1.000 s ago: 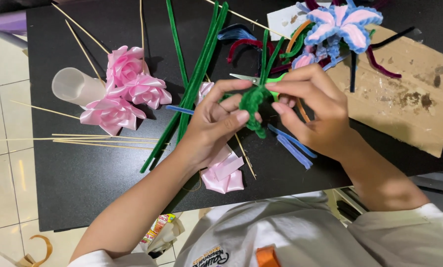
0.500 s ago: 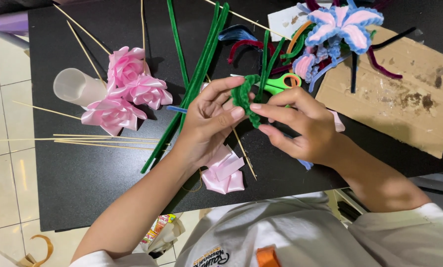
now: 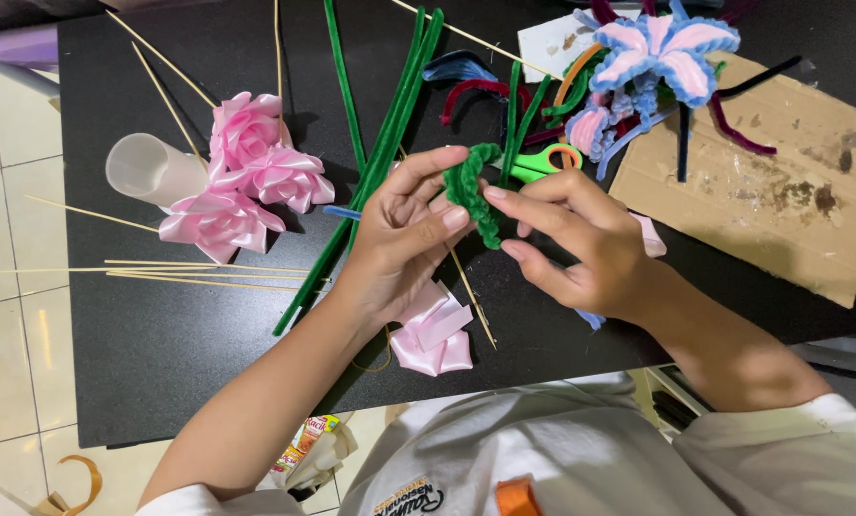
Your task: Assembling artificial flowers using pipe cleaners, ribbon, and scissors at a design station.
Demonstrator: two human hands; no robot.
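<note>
Green fuzzy pipe cleaner bent into a leaf-shaped loop (image 3: 473,194) sits pinched between our fingers, held just above the black worktop (image 3: 160,354). Left hand (image 3: 404,234) clamps its lower edge, thumb pressing; right hand (image 3: 581,239) nips the other side with fingertips together. Best to keep both pinches close and firm so the loop holds shape. Nearby: green-handled scissors (image 3: 547,161), pink ribbon roses (image 3: 246,182).
</note>
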